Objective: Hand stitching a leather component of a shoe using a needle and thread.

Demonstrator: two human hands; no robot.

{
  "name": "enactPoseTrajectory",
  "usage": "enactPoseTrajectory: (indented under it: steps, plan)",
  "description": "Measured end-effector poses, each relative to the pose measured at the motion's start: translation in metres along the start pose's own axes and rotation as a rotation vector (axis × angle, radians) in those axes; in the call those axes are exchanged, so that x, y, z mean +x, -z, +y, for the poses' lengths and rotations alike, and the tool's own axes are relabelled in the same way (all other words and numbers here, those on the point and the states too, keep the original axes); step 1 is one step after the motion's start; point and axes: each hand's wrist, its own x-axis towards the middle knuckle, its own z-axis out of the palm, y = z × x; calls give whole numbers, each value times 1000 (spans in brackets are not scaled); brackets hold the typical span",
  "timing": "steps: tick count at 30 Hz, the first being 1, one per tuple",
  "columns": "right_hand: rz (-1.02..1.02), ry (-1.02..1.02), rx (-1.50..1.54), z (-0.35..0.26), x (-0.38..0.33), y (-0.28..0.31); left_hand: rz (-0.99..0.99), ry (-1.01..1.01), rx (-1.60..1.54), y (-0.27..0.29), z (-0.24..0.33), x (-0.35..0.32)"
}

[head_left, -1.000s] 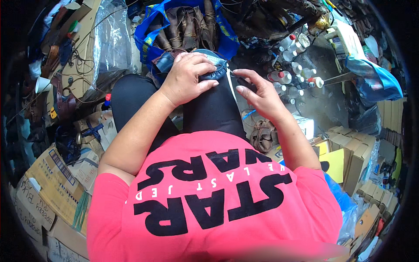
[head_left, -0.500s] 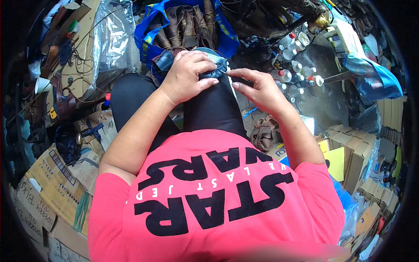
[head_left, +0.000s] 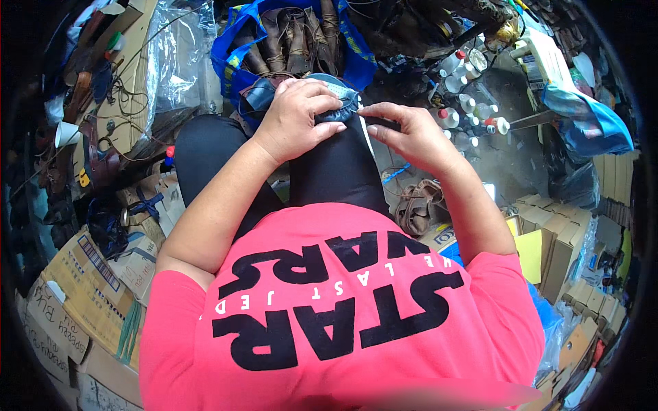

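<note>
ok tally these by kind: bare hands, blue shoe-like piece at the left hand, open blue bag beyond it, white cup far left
Hands: 2 (left hand, right hand)
Blue shoe-like piece: 1
Blue bag: 1
White cup: 1
Total: 5

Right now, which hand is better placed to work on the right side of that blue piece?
Probably the right hand: it is close beside that side. The left hand lies over the blue piece, gripping it, so it seems busy steadying it.

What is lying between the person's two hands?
In the head view, part of a blue shoe-like piece lies between the left hand and right hand, over a trouser leg.
</note>
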Motion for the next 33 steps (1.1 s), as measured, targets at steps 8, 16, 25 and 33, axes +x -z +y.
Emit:
enactPoseTrajectory:
  steps: [8,16,25,33]
  plan:
    - [-6,-44,43,2,3,-8,9,18,15,-3,-2,0]
    - [254,93,48,21,-4,-45,14,59,-3,-3,-1,2]
    - [432,364,-79,32,4,-54,8,40,19,-3,-3,3]
    - [126,-165,468,24,0,-48,1,36,21,-3,-3,3]
